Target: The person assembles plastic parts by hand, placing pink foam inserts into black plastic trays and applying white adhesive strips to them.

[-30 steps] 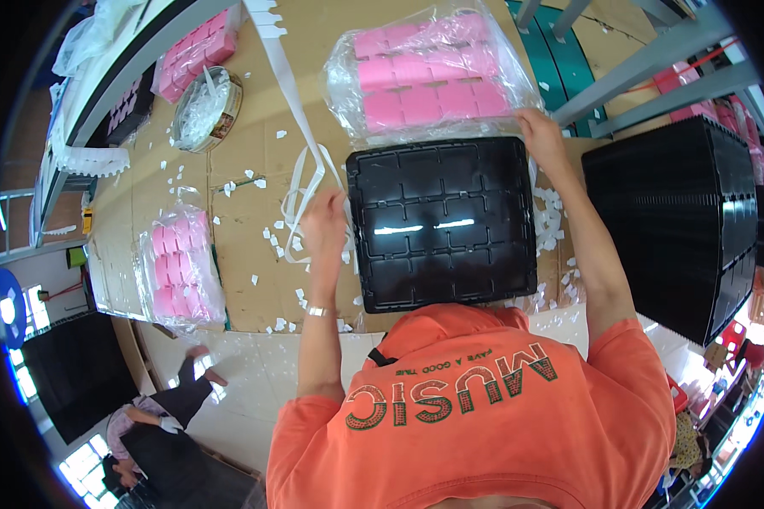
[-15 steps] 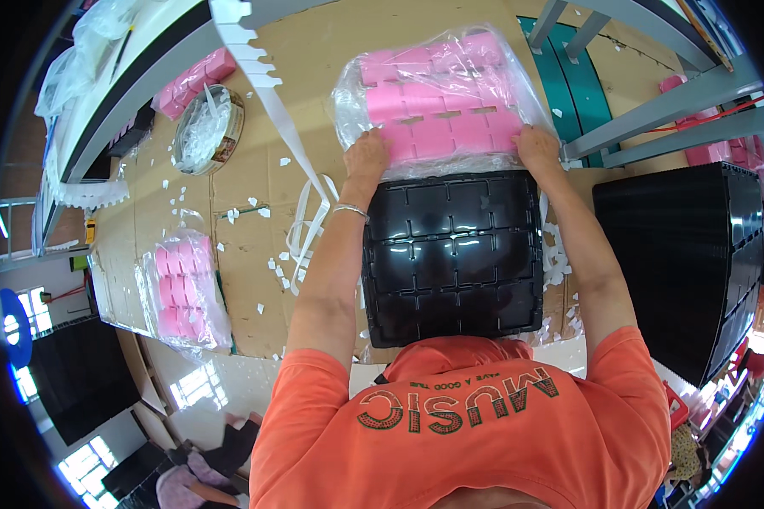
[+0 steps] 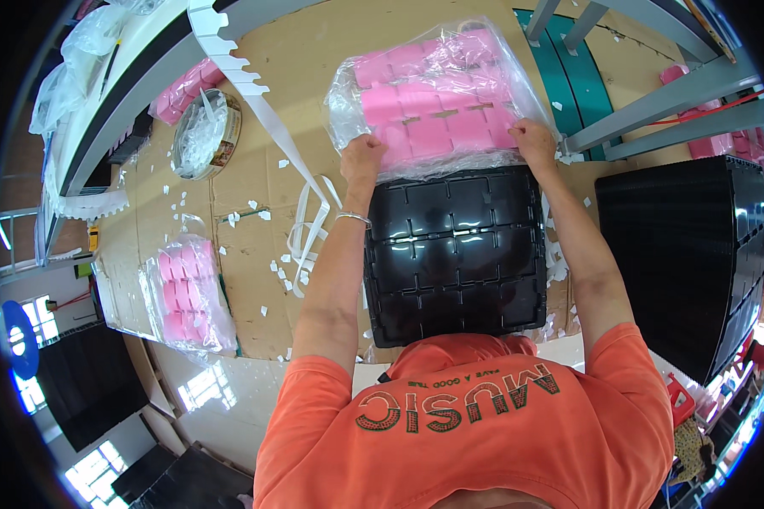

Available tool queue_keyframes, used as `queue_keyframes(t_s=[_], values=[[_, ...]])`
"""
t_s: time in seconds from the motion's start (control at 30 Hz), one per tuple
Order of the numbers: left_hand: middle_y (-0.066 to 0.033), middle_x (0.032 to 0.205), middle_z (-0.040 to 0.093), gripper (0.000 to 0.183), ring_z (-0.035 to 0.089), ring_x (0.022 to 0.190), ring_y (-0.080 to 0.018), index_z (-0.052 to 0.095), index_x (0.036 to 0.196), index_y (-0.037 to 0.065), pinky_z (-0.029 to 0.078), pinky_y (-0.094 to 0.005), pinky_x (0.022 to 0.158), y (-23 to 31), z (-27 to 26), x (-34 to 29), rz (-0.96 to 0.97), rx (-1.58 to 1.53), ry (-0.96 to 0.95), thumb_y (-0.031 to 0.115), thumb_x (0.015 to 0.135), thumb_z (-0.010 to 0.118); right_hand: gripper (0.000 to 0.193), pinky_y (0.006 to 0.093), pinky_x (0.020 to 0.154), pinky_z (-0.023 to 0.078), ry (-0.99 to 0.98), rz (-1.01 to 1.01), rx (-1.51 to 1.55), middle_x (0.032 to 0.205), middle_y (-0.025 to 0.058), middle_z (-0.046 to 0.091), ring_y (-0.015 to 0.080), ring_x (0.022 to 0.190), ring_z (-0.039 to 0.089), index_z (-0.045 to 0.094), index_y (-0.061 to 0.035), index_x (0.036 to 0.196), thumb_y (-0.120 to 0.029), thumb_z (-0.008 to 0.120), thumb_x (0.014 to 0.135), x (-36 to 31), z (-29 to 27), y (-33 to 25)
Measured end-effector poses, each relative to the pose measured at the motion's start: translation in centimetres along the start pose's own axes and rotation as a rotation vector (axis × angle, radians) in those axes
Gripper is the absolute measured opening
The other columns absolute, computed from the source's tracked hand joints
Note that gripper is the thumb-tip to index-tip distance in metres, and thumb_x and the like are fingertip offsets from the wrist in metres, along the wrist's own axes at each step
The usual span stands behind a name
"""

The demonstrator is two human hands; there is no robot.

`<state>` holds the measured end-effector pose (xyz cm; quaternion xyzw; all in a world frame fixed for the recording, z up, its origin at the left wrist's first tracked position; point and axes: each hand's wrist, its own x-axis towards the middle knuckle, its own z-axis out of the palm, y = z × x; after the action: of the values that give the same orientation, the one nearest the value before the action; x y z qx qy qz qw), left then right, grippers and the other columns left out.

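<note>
A clear plastic bag [image 3: 339,110] with several rows of slotted pink pieces [image 3: 433,102] lies on the far side of the black moulded tray [image 3: 458,254], its near edge meeting the tray. My left hand [image 3: 362,159] pinches the bag film at the near left corner of the pink rows. At the near right corner my right hand [image 3: 535,142] has its thumb and finger closed on the film. The tray, with its grid of shallow cells, sits between my forearms against my body.
Cardboard [image 3: 289,68] covers the table, strewn with white scraps. A second bag of pink pieces [image 3: 185,288] and a round tin of clear plastic [image 3: 205,136] lie left. A notched white strip [image 3: 263,106] hangs across. Stacked black trays [image 3: 675,254] and grey metal legs [image 3: 662,123] stand right.
Film now covers more of the nearest pink row, whose slots showed plainly before. Both hands have shifted only slightly, the right one inward. A person at the lower left has gone out of view.
</note>
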<state>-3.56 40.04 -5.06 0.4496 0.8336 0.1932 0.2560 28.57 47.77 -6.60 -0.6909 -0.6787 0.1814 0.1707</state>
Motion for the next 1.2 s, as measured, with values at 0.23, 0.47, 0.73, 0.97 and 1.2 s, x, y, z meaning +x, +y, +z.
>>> queue_keyframes(t_s=[0.23,0.47,0.73,0.97,1.2], values=[[-0.0089,0.081,0.067,0.023,0.065,0.080,-0.0260,0.068,0.088,0.010,0.050,-0.0384,0.072,2.2,-2.0,0.3,0.032,-0.054,0.098,0.027,0.073,0.071,0.021,0.0412,0.071,0.047,0.200,-0.105,0.059,0.078,0.0132,0.065,0.0315,0.077,0.063,0.066,-0.0098,0.086,-0.029,0.066,0.077,0.1,-1.2,-0.5],[-0.0148,0.079,0.063,0.034,0.064,0.072,-0.0216,0.053,0.100,-0.008,0.053,-0.0301,0.058,5.4,-4.7,-0.9,-0.098,-0.697,-0.053,0.012,0.077,0.069,0.044,0.0323,0.061,0.054,-0.448,0.385,1.131,0.079,0.0113,0.066,0.0206,0.073,0.066,0.059,0.0015,0.097,-0.042,0.056,0.089,-7.9,-4.7,-7.7],[-0.0080,0.076,0.057,0.014,0.059,0.063,-0.0168,0.050,0.089,0.000,0.053,-0.0266,0.052,5.0,-8.1,-1.0,-0.231,-1.383,-0.290,-0.004,0.080,0.061,0.052,0.0409,0.082,0.052,-0.247,0.884,1.989,0.117,0.0204,0.051,0.0239,0.107,0.055,0.047,0.0015,0.117,-0.037,0.064,0.086,-7.1,1.9,-11.5],[-0.0060,0.080,0.060,0.026,0.059,0.063,-0.0134,0.054,0.102,0.001,0.052,-0.0259,0.051,1.1,-9.4,-6.0,-0.154,-1.220,-0.276,0.001,0.078,0.065,0.034,0.0303,0.076,0.044,0.065,0.642,1.849,0.103,0.0061,0.054,0.0158,0.086,0.054,0.053,-0.0085,0.109,-0.026,0.067,0.083,-6.6,1.7,-5.7],[-0.0047,0.075,0.060,0.021,0.058,0.060,-0.0128,0.056,0.096,0.002,0.051,-0.0247,0.051,-4.9,-7.0,-11.2,-0.300,-1.303,-0.340,0.002,0.078,0.066,0.046,0.0339,0.078,0.043,-0.025,0.481,1.242,0.102,0.0076,0.059,0.0197,0.091,0.056,0.052,-0.0018,0.113,-0.029,0.069,0.080,-10.6,-2.4,-7.5]])
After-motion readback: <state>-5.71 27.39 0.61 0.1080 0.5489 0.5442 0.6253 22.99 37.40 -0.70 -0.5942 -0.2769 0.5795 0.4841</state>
